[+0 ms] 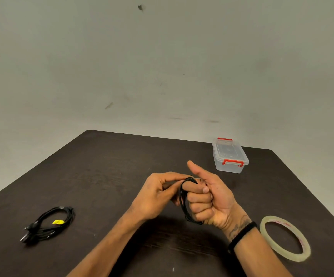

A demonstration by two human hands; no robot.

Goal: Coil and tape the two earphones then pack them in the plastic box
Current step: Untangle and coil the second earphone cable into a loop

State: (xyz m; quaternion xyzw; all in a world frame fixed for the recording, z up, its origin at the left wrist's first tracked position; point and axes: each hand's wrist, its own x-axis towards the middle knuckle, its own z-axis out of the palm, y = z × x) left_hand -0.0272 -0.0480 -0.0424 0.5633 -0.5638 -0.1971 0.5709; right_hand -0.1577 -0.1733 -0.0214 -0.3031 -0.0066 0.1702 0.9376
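Note:
A black earphone cable point(183, 198) is looped in several turns around the curled fingers of my right hand point(210, 198), whose thumb points up. My left hand point(158, 193) pinches the top of that coil with thumb and forefinger. A second black earphone point(48, 223) lies coiled on the table at the left, with a small yellow tag on it. The clear plastic box point(230, 155), lid shut with red clips, stands at the back right. A roll of clear tape point(286, 237) lies flat at the right, beside my right wrist.
The dark wooden table point(106, 168) ends at a pale wall behind it. My right wrist wears a black band point(242, 234).

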